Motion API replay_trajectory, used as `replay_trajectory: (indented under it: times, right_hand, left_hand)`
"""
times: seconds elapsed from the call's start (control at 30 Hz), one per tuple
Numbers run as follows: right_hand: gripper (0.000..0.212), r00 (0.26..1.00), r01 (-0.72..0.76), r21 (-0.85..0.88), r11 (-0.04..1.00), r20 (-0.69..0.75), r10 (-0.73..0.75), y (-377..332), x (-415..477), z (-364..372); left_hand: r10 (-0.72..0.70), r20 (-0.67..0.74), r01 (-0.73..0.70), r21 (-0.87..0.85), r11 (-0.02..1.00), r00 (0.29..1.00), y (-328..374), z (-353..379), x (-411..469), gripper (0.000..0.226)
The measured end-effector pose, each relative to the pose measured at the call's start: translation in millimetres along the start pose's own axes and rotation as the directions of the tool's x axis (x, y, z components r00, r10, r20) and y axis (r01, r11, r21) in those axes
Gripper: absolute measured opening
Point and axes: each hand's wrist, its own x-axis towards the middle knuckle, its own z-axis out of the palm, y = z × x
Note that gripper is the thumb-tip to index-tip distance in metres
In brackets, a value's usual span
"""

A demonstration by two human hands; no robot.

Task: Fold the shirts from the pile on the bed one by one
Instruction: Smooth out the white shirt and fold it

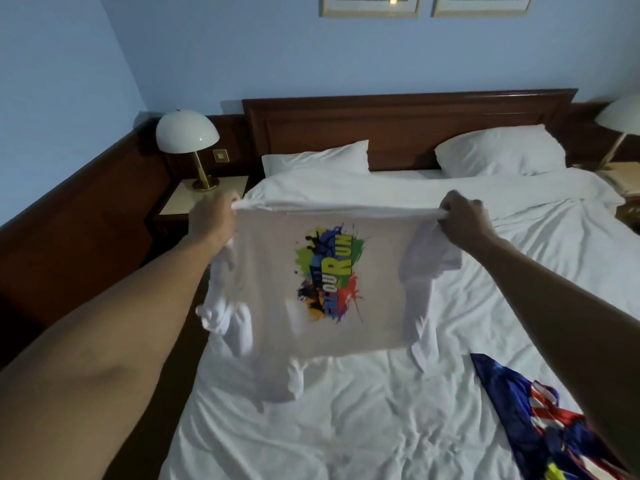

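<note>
Your bare forearms reach forward from the lower corners. Your left hand and right hand each pinch one end of the top edge of a white cotton T-shirt, pulled taut between them. It hangs over the white-sheeted bed, sleeves dangling. Its multicoloured splash print runs sideways: you can read "RUN" and "OUR", the rest blurred. A crumpled dark-blue shirt with red and white stripes lies on the bed beneath your right arm.

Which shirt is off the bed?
The white shirt with the multicolour splash print, stretched out in the air; the dark blue red-striped shirt lies on the bed.
</note>
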Motion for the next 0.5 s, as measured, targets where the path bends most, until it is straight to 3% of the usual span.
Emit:
replay_trajectory:
  times: [0.13, 0.27, 0.37, 0.5]
  right_hand:
    - [0.02, 0.977, -0.022, 0.111, 0.994, -0.209, 0.045, -12.0, 38.7, -18.1]
    - [0.027, 0.95, -0.005, 0.178, 0.984, -0.306, 0.06, -16.9, 45.7, -24.0]
    - [0.031, 0.963, 0.017, 0.185, 0.983, -0.266, 0.034, -6.0, 24.5, -10.2]
    - [0.023, 0.998, 0.038, 0.07, 0.997, -0.058, -0.034, 26.8, -31.2, 35.7]
  left_hand:
    - [-0.012, -0.22, -0.013, -0.114, 0.993, 0.975, 17.4, -20.0, 57.5, 0.022]
    - [-0.014, -0.336, -0.073, -0.246, 0.967, 0.942, 28.7, -35.3, 74.8, 0.035]
    - [0.087, -0.304, -0.166, -0.244, 0.956, 0.949, 22.7, -27.1, 50.9, 0.043]
    - [0.141, -0.062, -0.152, -0.257, 0.954, 0.988, -12.3, 17.5, -21.6, 0.048]
